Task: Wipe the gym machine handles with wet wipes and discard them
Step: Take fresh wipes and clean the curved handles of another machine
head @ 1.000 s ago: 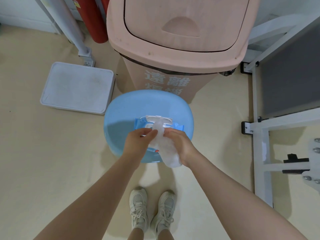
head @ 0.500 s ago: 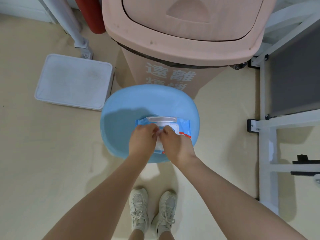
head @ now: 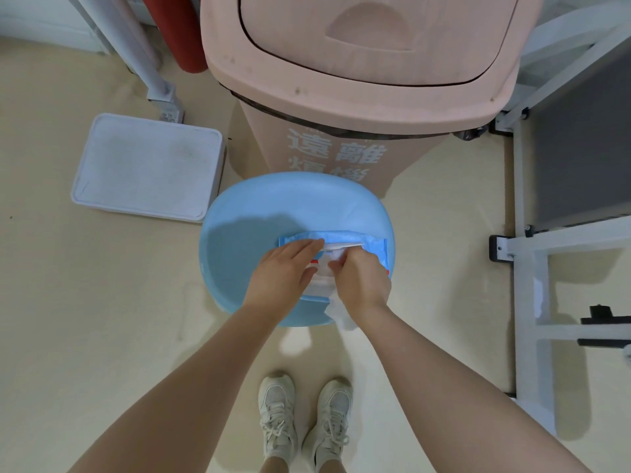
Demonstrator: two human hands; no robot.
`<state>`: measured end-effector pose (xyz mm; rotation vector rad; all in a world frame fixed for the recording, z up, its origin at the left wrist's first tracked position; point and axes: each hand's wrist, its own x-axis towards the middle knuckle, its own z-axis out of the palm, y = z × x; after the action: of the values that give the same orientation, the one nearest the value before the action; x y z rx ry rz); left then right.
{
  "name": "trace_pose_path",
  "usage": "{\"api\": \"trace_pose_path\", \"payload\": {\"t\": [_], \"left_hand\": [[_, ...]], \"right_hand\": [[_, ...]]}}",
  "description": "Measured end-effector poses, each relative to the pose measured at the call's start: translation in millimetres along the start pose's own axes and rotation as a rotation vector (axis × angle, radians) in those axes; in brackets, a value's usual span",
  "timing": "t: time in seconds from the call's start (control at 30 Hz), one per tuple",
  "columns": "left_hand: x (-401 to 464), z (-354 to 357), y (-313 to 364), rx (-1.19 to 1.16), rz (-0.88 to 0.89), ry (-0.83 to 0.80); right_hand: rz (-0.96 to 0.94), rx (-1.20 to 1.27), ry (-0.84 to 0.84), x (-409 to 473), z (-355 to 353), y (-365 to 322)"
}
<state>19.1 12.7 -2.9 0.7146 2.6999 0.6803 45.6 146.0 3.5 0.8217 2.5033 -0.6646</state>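
A view from above, looking down at a person's two bare arms reaching forward over a beige floor. At far left, a flat white tray (head: 146,167) lies on the floor beside the foot of a grey metal post (head: 155,81). Right of it, in the centre, a round light-blue stool (head: 239,220) stands in front of a tall pink bin (head: 358,80) with a closed swing lid and white characters on its front. A blue pack of wet wipes (head: 345,238) lies on the stool's seat, toward its right half. The left hand (head: 285,276) lies flat on the pack, fingers straight and together, pressing down on its left part. Just to its right, almost touching it, the right hand (head: 362,279) has its fingers curled and pinched around a white wet wipe (head: 338,310) at the pack's opening; the wipe's loose end hangs below the wrist, past the stool's near edge. Below the hands, two pale sneakers (head: 304,414) stand side by side on the floor. At far right, the white frame of a gym machine (head: 526,268) rises along the edge, with a dark grey panel within it.
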Motion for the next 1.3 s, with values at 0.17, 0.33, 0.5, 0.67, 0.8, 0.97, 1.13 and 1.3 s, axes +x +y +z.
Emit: {"api": "trace_pose_path", "payload": {"t": [0.17,0.33,0.5,0.67,0.8,0.97,1.13,1.3], "left_hand": [[1,6,10,-0.04,0.022,-0.004],[-3,14,14,0.071,0.024,-0.017],[-11,35,12,0.245,0.054,-0.088],[-2,15,33,0.226,-0.105,-0.263],[-38,-63,64,-0.629,-0.443,-0.107],[-144,-192,96,-1.142,-0.572,-0.006],[-264,-293,81,-1.027,-0.553,0.132],[-400,-371,45,-0.906,-0.556,0.325]], "right_hand": [[0.165,0.511,-0.021,-14,-4,11],[-0.186,-0.114,0.05,-39,-29,39],[-0.278,-0.583,-0.353,-32,-27,35],[-0.303,-0.297,-0.378,-25,-43,16],[-0.303,0.368,-0.432,-74,-88,-12],[-0.442,0.573,-0.743,-171,-142,-80],[-0.526,0.545,-0.932,-266,-158,-172],[-0.607,0.364,-1.2,-379,-129,-255]]}}
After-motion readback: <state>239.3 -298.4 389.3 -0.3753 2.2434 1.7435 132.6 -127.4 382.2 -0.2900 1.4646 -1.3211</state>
